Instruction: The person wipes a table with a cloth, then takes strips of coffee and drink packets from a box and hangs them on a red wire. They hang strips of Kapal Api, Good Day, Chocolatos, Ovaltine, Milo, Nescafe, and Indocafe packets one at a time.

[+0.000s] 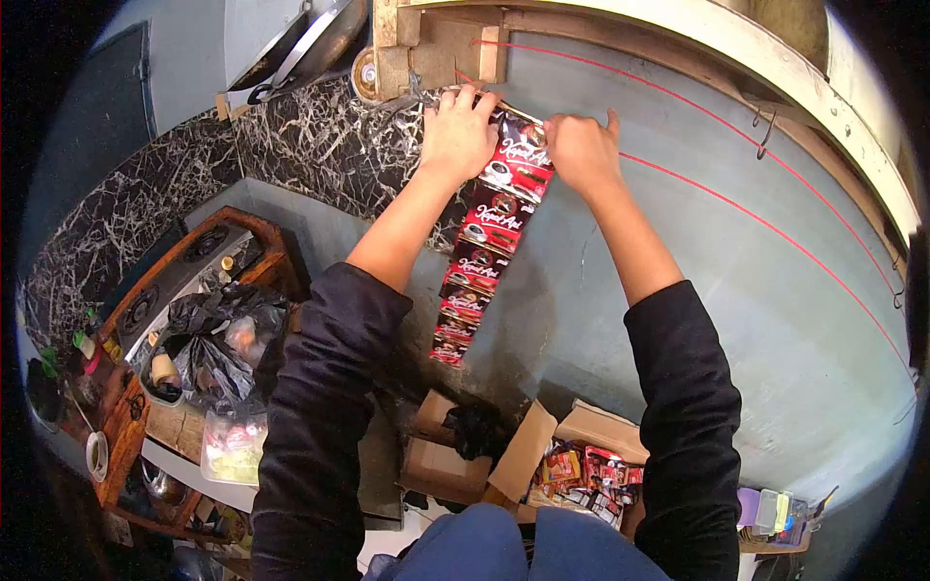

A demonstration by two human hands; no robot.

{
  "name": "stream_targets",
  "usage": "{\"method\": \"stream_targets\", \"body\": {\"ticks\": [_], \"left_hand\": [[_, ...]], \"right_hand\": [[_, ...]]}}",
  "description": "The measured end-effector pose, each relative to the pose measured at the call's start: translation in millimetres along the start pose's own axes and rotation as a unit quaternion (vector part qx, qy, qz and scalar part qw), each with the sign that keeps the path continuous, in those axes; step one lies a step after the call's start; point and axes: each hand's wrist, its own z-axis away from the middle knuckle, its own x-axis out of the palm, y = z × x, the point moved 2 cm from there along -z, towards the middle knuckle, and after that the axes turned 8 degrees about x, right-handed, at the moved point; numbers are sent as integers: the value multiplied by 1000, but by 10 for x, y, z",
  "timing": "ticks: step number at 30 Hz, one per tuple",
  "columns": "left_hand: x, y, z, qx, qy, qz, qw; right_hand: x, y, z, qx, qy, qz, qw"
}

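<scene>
A long strip of red and black coffee sachets (481, 259) hangs down in front of the grey wall. My left hand (459, 134) is at the strip's top left corner, its fingers bent over the upper edge near the red cord (678, 96). On the other side, my right hand (585, 153) pinches the top right corner, with the thumb and fingers closed. The lower sachets dangle freely, narrowing away toward the floor.
Below stands an open cardboard box (581, 426) full of packets, beside a smaller box (444, 469). A wooden shelf (678, 21) with metal hooks (765, 136) runs overhead. Pans (320, 48) hang upper left. A stove (165, 281) and black plastic bags (208, 353) are at left.
</scene>
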Motion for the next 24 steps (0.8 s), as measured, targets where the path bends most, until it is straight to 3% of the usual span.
{"method": "stream_targets", "body": {"ticks": [2, 3, 5, 8, 10, 12, 16, 18, 19, 21, 23, 24], "left_hand": [[-23, 33, 32, -12, -1, 28, 1000], [-57, 46, 57, -26, 46, 41, 998], [-121, 83, 150, -74, 105, 79, 989], [-91, 223, 509, -129, 224, 188, 948], [-21, 449, 866, -169, 250, 244, 921], [27, 818, 1253, -197, 241, 314, 897], [227, 1663, 2101, -252, 129, 391, 876], [317, 2162, 2567, -236, 84, 442, 862], [328, 2411, 2774, -223, 15, 496, 839], [370, 2885, 3251, -174, -129, 583, 783], [591, 3366, 3893, -224, -280, 664, 656], [730, 3585, 4205, -233, -339, 698, 586]], "right_hand": [[-17, 17, 44, -7, 47, 2, 999], [-7, 34, 79, -6, 46, 1, 999], [-41, 71, 219, -23, 174, -65, 982], [-139, 123, 631, -53, 255, -127, 957], [-104, 197, 1002, -85, 258, -166, 948], [48, 324, 1489, -71, 201, -203, 956], [600, 716, 2708, 66, 16, -300, 952], [1005, 964, 3455, 179, -54, -325, 927], [1173, 1101, 3768, 201, -66, -319, 924], [1393, 1364, 4665, 368, -258, -284, 847], [1411, 1608, 5336, 334, -294, -168, 879], [1470, 1736, 5662, 406, -346, -132, 836]]}}
